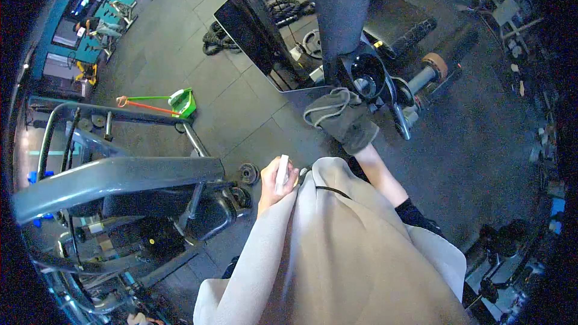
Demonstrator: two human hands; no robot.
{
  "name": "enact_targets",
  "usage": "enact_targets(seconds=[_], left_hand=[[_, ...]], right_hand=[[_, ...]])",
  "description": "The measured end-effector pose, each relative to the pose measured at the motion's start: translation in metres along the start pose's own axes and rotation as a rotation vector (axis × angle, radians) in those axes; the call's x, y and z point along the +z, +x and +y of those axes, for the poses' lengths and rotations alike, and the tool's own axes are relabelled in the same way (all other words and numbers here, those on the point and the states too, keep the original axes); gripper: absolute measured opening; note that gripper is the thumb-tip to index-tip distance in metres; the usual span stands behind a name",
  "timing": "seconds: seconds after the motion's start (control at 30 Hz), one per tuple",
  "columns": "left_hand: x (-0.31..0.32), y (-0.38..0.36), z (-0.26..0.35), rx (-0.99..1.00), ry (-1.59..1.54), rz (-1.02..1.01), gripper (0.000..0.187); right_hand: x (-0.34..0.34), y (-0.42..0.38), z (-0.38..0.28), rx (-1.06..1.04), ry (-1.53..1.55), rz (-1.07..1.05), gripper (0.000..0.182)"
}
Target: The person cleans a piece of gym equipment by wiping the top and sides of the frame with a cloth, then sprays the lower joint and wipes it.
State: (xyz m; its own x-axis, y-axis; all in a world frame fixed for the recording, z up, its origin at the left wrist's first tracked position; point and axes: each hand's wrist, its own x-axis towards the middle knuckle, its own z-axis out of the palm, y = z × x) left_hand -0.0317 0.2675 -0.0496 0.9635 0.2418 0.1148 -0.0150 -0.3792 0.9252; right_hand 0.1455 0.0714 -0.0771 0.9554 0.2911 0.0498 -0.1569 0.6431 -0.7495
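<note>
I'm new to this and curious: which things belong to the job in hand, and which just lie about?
Apparently in use:
dark grey cloth, hiding the right hand
slim white object, in the left hand

Lying about:
green plastic dustpan
thick black rope
round dark weight plate

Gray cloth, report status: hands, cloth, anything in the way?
Left hand closed on white object. Right hand hidden by gray cloth. Gym machine close by, contact unclear.

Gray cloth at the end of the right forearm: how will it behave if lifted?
The gray cloth will likely flop, given its loose folds. Its matte fabric surface suggests little slipping, and its limp shape makes rolling unlikely.
</note>
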Motion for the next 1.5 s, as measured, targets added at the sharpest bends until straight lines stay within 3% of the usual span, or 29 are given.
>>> enact_targets(seconds=[0.03,0.3,0.57,0.87,1.23,1.5], left_hand=[[0.0,0.003,0.001,0.022,-0.004,-0.012,0.019],[0.006,0.023,0.003,0.122,0.007,-0.045,0.02],[0.006,0.026,0.015,0.157,0.05,-0.038,0.019],[-0.003,0.003,0.011,0.05,0.096,0.011,0.019],[0.003,0.0,0.005,-0.011,0.017,0.027,0.018],[0.001,0.012,0.003,0.069,0.001,-0.015,0.019]], right_hand=[[-0.01,-0.035,-0.016,0.001,0.006,0.011,0.04],[-0.039,-0.035,-0.024,0.015,0.052,0.045,0.04],[-0.01,-0.028,-0.012,0.038,0.13,0.014,0.04],[0.044,0.086,0.022,0.109,0.226,-0.052,0.04],[0.0,-0.01,-0.002,0.164,0.306,-0.026,0.04],[-0.03,-0.033,-0.02,0.166,0.354,0.011,0.04]])
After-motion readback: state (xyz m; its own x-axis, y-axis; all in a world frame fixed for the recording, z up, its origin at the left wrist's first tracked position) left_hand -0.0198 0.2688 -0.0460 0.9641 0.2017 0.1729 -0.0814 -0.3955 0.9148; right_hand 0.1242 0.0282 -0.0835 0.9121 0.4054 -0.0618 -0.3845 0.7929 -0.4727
